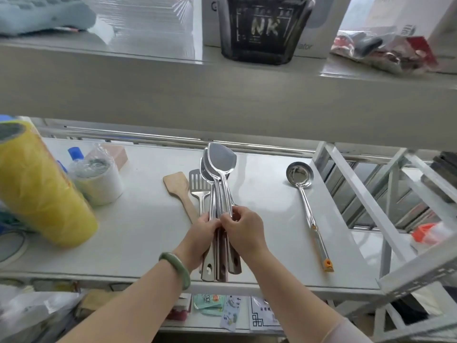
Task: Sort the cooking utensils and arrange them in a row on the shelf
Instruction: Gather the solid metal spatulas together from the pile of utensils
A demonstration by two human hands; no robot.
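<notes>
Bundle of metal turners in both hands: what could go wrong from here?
1. The bundle of turners is pinched mid-handle by the left hand and right hand; one could slip out while separating them.
2. The wooden spatula and slotted turner lie right beside it and could get knocked.

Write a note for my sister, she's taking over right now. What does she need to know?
Left hand and right hand together grip a bundle of steel turners by the handles, above the shelf.
Already lying on the shelf: ladle to the right; wooden spatula and slotted turner behind the bundle.
Left: separate the bundle and lay each piece in the row.
</notes>
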